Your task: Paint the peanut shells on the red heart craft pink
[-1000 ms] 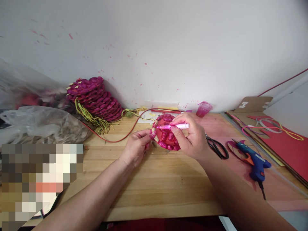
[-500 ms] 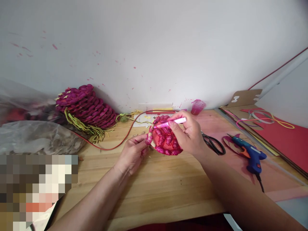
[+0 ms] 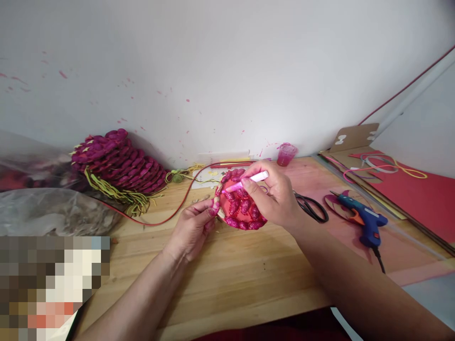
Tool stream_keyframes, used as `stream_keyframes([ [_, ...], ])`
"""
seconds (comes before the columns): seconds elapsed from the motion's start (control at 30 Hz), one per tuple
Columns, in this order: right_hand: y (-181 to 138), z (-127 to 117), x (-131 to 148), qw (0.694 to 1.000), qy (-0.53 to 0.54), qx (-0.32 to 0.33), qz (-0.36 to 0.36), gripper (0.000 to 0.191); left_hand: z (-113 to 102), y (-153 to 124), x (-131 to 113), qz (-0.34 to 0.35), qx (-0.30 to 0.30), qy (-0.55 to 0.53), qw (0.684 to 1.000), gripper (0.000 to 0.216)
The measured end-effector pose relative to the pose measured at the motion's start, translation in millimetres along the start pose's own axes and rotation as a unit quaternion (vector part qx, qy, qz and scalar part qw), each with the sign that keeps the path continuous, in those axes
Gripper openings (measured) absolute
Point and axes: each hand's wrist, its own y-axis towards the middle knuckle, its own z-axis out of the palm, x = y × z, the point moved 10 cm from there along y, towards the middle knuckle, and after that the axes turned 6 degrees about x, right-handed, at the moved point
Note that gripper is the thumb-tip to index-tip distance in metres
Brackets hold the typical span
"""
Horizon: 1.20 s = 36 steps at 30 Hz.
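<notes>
My left hand (image 3: 194,222) pinches the left edge of a round red disc (image 3: 237,219), which it holds over the table. Magenta-coloured peanut shells (image 3: 245,205) line the disc's rim and its middle. Pale tan shells (image 3: 220,212) show at the rim beside my left fingertips. In my right hand (image 3: 273,194) is a slim white brush (image 3: 256,177), its lower part stained pink and its tip close to the shells at the disc's upper left. My right hand hides part of the disc's right side.
Left stands a stack of magenta shell discs (image 3: 121,161) with yellow-green strings; a plastic bag (image 3: 53,213) is nearby. A pink-stained cup (image 3: 286,154) stands by the wall. To the right lie black-handled scissors (image 3: 313,208), a blue glue gun (image 3: 368,222) and red card (image 3: 423,199).
The view has shifted slightly to the right. The brush tip has moved a little down along the disc's upper left. Both hands keep their hold.
</notes>
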Motion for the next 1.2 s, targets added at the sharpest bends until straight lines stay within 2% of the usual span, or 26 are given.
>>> stream_keyframes([
  [0.2, 0, -5, 7, 0.999, -0.036, -0.020, -0.015, 0.002, -1, 0, 1, 0.000, 0.000, 0.004, 1.000, 0.041],
  [0.37, 0, 3, 10, 0.998, -0.054, 0.016, -0.024, 0.003, -2, 0, 0, 0.000, -0.007, 0.012, 1.000, 0.041],
  [0.43, -1, 1, 11, 0.998, -0.064, 0.003, -0.027, 0.003, -3, 0, -1, 0.004, -0.014, 0.023, 1.000, 0.042],
  [0.53, -2, -4, 9, 0.999, -0.039, -0.027, -0.024, 0.003, -4, -1, -3, 0.014, -0.024, 0.046, 0.999, 0.044],
  [0.7, -1, 1, 4, 1.000, -0.013, -0.002, -0.009, 0.005, -1, -1, -5, 0.024, -0.013, 0.058, 0.998, 0.042],
  [0.83, -2, -5, 0, 0.999, -0.011, -0.032, -0.006, 0.004, 0, -1, -4, 0.021, -0.013, 0.050, 0.998, 0.041],
  [1.0, -1, 1, 0, 1.000, 0.003, -0.008, -0.005, 0.004, 0, -1, -5, 0.018, -0.015, 0.036, 0.999, 0.041],
  [1.2, -1, -4, -2, 1.000, 0.005, -0.025, 0.004, 0.006, 0, 0, -4, 0.016, -0.013, 0.032, 0.999, 0.041],
])
